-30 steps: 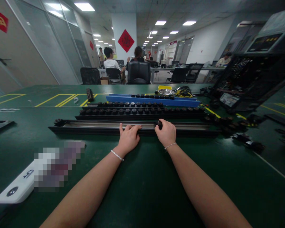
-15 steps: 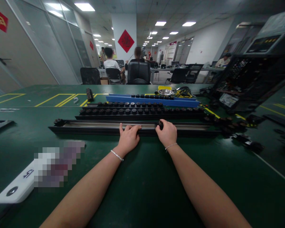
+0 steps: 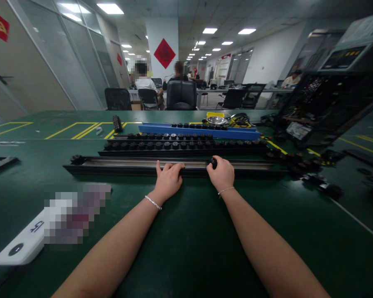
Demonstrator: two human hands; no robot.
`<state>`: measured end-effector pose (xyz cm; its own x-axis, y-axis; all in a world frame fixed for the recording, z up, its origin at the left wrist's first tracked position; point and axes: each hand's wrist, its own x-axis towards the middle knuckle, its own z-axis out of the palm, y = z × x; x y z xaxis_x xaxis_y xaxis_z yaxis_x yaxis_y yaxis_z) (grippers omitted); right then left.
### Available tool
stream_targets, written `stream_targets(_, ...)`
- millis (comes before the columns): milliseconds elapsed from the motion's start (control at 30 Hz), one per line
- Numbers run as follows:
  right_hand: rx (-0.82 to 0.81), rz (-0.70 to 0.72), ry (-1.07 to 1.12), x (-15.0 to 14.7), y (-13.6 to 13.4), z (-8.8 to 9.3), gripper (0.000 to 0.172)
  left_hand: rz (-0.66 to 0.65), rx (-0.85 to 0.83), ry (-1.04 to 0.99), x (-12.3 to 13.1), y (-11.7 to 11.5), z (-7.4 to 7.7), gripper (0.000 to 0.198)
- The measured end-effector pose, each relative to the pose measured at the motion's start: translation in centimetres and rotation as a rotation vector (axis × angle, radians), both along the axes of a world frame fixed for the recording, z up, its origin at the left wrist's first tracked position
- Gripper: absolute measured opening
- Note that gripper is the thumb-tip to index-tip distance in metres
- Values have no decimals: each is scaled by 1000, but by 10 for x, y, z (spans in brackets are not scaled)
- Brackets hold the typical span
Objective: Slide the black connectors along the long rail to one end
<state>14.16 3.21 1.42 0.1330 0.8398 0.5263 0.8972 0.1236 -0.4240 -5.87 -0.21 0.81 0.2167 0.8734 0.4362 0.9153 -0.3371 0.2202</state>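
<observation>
A long black channel rail (image 3: 127, 169) with a pale metal strip inside lies across the green table. My left hand (image 3: 168, 180) rests on its near edge left of my right hand, fingers spread, with nothing seen in it. My right hand (image 3: 221, 174) pinches a small black round part (image 3: 214, 163) at the rail's inside. A black cluster (image 3: 77, 159) sits at the rail's left end. Behind the rail lies a black strip with a row of round black parts (image 3: 158, 145), and farther back a blue rail (image 3: 186, 131) holding similar parts.
Loose black parts (image 3: 332, 190) lie at the right, below a dark open-framed machine (image 3: 323, 99). A metal bowl (image 3: 216, 120) stands at the back. A white device (image 3: 25, 244) lies at the front left. People sit beyond the table (image 3: 186, 231).
My right hand has slid a little to the right along the rail with the small black part. My left hand has stayed in place.
</observation>
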Motion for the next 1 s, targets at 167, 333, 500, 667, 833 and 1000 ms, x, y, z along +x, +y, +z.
stream_targets(167,-5,-26,5,2,1,-1,37,-3,4,-8,0,0,0,40)
stream_targets(333,4,-32,20,4,2,-2,37,4,-8,-7,0,0,1,40)
stream_targets(500,1,-31,29,6,0,-2,37,12,-9,3,0,0,1,40)
stream_targets(667,8,-65,43,13,1,-3,37,25,-20,7,1,0,1,40)
stream_targets(833,8,-75,38,15,2,-4,37,18,-11,7,1,0,1,40)
stream_targets(1000,25,-109,40,16,2,-5,37,26,-10,12,1,-1,1,40)
